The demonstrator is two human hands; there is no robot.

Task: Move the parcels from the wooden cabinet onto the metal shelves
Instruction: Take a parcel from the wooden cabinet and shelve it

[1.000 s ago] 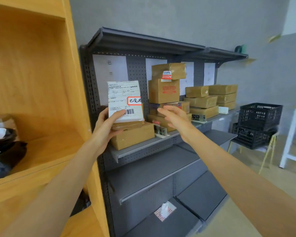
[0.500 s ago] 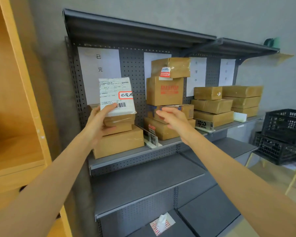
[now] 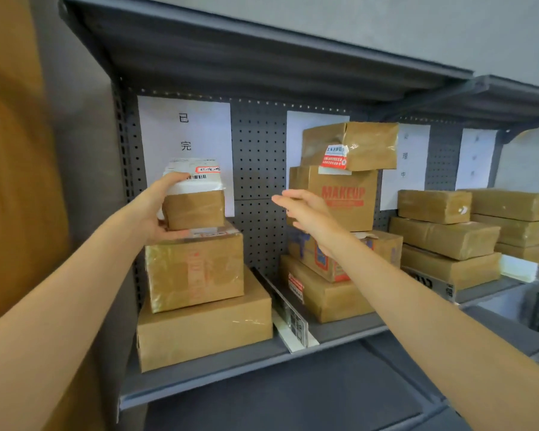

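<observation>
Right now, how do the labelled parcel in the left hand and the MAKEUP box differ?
The labelled parcel is smaller and carries a white label; the MAKEUP box has red print. The left hand grips the parcel; the box sits mid-stack, another box on it. Both are brown cardboard.

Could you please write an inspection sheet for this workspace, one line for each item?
Surface: grey metal shelf with a pegboard back.
Job's things: small parcel with a white label, on top of the left stack of two brown boxes; whether it fully rests there cannot be told.
Clutter: MAKEUP box stack in the middle; flat brown parcels to the right; paper signs.
Grippers: left hand holds the small parcel; right hand open, holding nothing.
Cables: nothing seen.
Surroundings: wooden cabinet on the left; grey wall above.
</observation>
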